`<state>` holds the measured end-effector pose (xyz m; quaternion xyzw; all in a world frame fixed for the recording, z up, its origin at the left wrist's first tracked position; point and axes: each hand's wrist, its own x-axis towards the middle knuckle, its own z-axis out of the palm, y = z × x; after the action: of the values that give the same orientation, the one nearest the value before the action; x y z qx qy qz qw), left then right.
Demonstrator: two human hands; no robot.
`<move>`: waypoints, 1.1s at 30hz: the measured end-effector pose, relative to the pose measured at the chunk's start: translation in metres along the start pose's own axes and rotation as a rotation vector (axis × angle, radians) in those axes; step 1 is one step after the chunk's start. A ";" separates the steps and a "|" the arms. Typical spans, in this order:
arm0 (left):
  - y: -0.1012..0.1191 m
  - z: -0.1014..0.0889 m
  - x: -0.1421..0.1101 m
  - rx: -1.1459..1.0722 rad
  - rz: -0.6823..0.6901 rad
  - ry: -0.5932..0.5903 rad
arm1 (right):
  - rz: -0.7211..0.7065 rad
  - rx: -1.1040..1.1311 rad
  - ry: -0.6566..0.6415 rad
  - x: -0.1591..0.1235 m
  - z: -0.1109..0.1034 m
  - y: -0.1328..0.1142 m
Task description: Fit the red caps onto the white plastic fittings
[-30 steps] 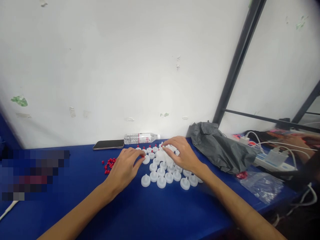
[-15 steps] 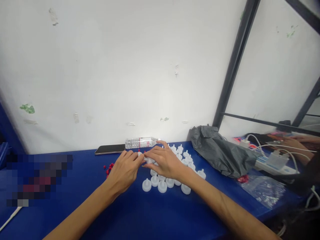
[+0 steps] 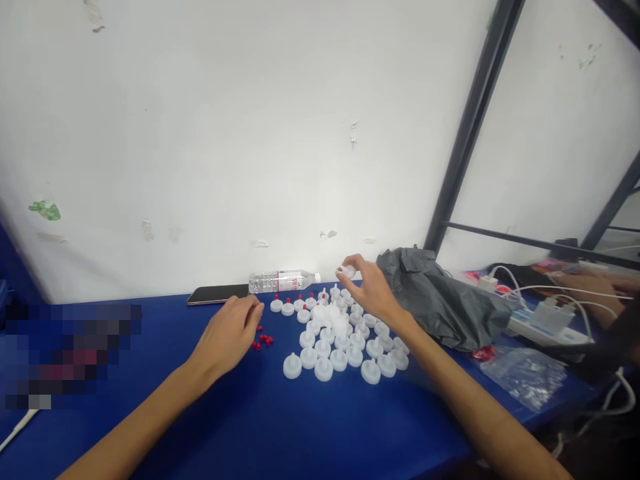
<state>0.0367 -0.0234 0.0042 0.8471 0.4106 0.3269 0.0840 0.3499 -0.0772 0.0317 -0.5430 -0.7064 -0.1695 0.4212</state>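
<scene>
My right hand [image 3: 369,288] is raised over the back of the group, thumb and fingers pinching a white nozzle cap [image 3: 346,271]. Below it, several white nozzle caps [image 3: 323,368] stand spread on the blue table, mostly with their spouts up. In the back left row several of them carry red tips, such as one nozzle cap [image 3: 276,305]. Small loose red tips [image 3: 263,340] lie just right of my left hand [image 3: 225,339]. That hand is closed, its fingers curled and thumb against the index finger; whatever may be between them is hidden.
A clear plastic bottle [image 3: 280,281] lies along the wall beside a dark phone [image 3: 217,294]. At right are a grey plastic bag [image 3: 440,307], a clear bag [image 3: 525,377] and a power strip with cables [image 3: 555,327]. Another person's hand [image 3: 595,293] shows at far right.
My hands were together over a white nozzle cap and have parted. The right has moved up and right with a nozzle cap; the left has drawn back left, uncovering the red-tipped caps.
</scene>
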 end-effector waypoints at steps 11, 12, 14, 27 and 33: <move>-0.010 0.024 -0.003 0.039 0.094 -0.120 | 0.013 0.168 -0.103 0.002 -0.006 -0.019; -0.010 0.024 -0.002 0.041 0.094 -0.126 | 0.012 0.175 -0.111 0.002 -0.006 -0.019; -0.009 0.024 -0.002 0.045 0.092 -0.133 | 0.005 0.189 -0.130 0.002 -0.006 -0.019; -0.004 0.022 -0.004 0.067 0.088 -0.146 | -0.052 0.209 -0.195 -0.006 0.012 -0.027; -0.005 0.022 -0.003 0.080 0.083 -0.157 | -0.046 0.194 -0.219 -0.008 0.013 -0.026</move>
<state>0.0459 -0.0200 -0.0164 0.8890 0.3800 0.2461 0.0686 0.3209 -0.0821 0.0238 -0.4988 -0.7734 -0.0497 0.3881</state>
